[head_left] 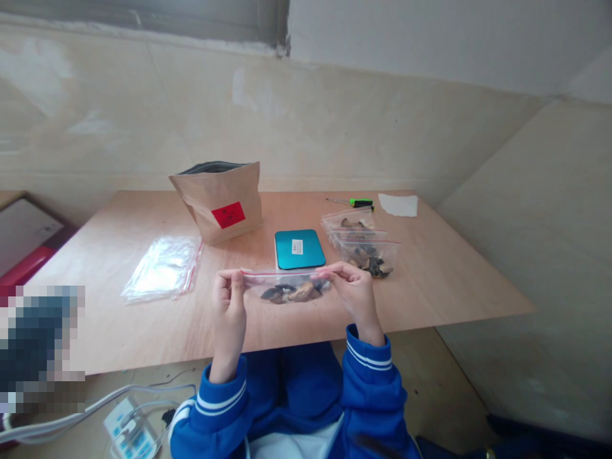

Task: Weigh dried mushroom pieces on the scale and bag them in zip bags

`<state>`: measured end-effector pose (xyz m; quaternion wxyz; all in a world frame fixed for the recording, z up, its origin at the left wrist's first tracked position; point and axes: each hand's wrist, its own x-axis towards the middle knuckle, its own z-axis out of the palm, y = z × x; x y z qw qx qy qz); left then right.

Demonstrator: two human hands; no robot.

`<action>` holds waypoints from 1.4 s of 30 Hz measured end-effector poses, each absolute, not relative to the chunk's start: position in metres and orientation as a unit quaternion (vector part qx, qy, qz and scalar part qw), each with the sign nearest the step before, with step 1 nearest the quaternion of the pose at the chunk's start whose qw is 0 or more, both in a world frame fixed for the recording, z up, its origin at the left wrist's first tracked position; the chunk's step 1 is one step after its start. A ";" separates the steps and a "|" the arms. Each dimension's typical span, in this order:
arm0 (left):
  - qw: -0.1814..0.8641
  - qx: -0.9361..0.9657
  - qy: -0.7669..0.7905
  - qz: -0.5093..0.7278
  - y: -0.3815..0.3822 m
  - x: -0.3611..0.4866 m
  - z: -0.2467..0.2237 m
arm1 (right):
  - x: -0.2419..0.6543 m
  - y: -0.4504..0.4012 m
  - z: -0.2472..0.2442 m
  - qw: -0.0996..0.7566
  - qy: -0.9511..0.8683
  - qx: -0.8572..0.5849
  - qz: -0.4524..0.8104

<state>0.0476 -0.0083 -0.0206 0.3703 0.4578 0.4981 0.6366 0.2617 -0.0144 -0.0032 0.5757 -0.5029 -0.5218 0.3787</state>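
the left hand [228, 294] and right hand [356, 292] pinch a zip bag [287, 278] by its top corners, and a slipped grip could drop the dried mushrooms [292, 293] onto the tabletop [430, 287] below.

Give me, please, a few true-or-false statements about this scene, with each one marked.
1. The left hand and right hand pinch the top edge of a clear zip bag holding dried pieces. True.
2. The kraft paper pouch lies flat on its side. False: it stands upright.
3. A green-handled screwdriver lies beyond the filled zip bags. True.
4. The flat clear bag lies right of the teal pad. False: it lies left of it.
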 end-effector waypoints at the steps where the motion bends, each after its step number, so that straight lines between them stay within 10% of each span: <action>1: 0.353 0.474 0.510 0.625 -0.008 0.049 -0.020 | 0.265 -0.016 -0.003 0.579 -0.512 -0.501 0.389; 18: 0.350 0.552 0.518 0.552 0.001 0.023 -0.020 | 0.436 0.013 -0.043 0.548 -0.436 -0.705 0.117; 26: 0.158 0.508 0.586 0.611 0.050 -0.015 0.022 | 0.407 -0.008 -0.079 0.473 -0.464 -0.736 -0.140; 42: 0.146 0.513 0.610 0.586 0.160 -0.031 0.063 | 0.357 -0.037 -0.094 0.411 -0.550 -0.724 -0.067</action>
